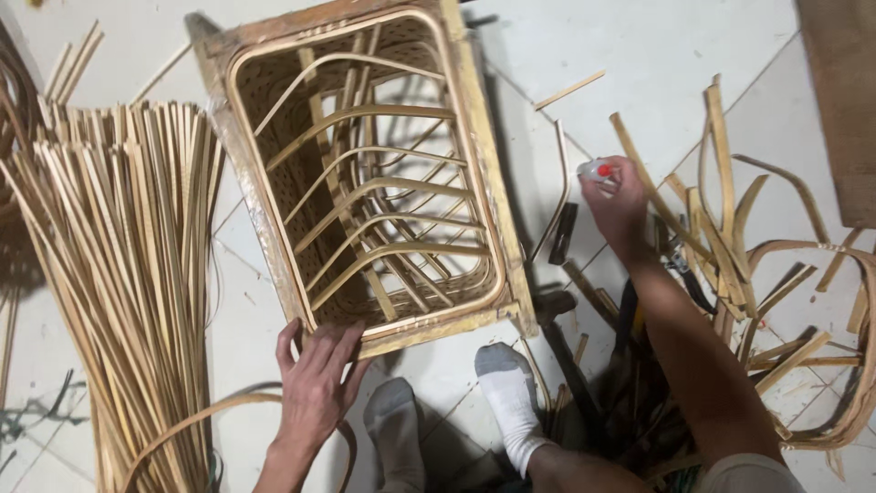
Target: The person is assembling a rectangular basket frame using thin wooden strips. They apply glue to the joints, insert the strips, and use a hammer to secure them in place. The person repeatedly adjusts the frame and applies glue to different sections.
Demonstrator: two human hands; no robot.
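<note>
A rectangular woven basket in a wooden frame (pixel 484 173) lies on the tiled floor, its opening facing up, with several curved bamboo ribs (pixel 383 187) inside. My left hand (pixel 315 379) rests flat on the frame's near edge, fingers spread. My right hand (pixel 619 205) reaches out to the right of the basket and grips a small white lighter with a red top (pixel 595 170). My two feet in grey-and-white socks (pixel 506 393) sit just below the frame.
A thick bundle of long bamboo strips (pixel 128 274) lies on the left. Bent and cut bamboo pieces (pixel 730 246) are scattered on the right. Dark tools (pixel 564 233) lie between basket and right arm. A brown mat (pixel 844 100) is at top right.
</note>
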